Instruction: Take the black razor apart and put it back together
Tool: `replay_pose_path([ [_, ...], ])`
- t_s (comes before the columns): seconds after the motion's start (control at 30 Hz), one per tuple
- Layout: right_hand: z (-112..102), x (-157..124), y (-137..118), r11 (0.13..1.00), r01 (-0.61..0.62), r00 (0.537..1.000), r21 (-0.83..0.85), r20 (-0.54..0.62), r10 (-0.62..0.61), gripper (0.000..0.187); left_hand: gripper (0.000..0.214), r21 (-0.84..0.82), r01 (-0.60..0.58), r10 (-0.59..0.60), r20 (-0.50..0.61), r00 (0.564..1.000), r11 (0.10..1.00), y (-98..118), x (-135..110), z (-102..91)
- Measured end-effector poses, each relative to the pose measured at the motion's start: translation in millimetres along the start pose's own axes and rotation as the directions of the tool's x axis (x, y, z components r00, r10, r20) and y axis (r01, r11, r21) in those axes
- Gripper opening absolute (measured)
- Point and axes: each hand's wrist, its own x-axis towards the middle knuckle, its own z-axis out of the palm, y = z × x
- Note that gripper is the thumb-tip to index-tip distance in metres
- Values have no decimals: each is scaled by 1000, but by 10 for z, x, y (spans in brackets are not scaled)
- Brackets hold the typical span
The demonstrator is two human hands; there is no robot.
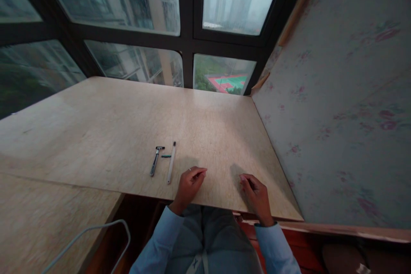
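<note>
On the beige tabletop (205, 132), to the left of my hands, lies a razor (155, 163) with a dark handle and its head pointing away from me. A white toothbrush (171, 166) with dark bristles rests to the razor's right. Between them is a short, thin dark-green piece (166, 156), too small to identify for certain. My left hand (190, 185) is closed, thumb against curled fingers, just right of the toothbrush and apart from it. Farther right, my right hand (256, 192) is also closed over the table's near edge. Neither shows anything held.
Dark-framed windows (188, 43) border the far side. A wall with floral paper (346, 128) rises along the right. A lower-left surface (32, 222) carries a pale cable (86, 227) that loops over its edge. My legs are beneath the near edge.
</note>
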Motion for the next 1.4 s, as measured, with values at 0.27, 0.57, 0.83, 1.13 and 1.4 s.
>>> replay_pose_path([
  [0.27, -15, 15, 19, 1000, -7, 1000, -11, 5, 7, 45, 23, 201, 179, -66, -466, 883, 963, -18, 77, -814],
  [0.57, -25, 23, 5, 999, -12, 1000, -39, 2, 13, 46, 30, 517, 432, -223, -417, 881, 739, -469, 278, -1258],
  [0.83, -11, 18, 8, 998, -12, 1000, -65, 0, 12, 46, 32, 488, 504, -270, -473, 839, 713, -325, 267, -1252],
  [1.13, 5, 31, -5, 999, 2, 1000, -44, -14, -2, 45, 48, -362, 326, -450, -345, 823, 873, 56, 265, -948],
  [1.4, 26, 23, -35, 1000, 16, 1000, -2, -13, -16, 39, 36, -702, 376, -472, 64, 879, 605, 338, 321, -159],
])
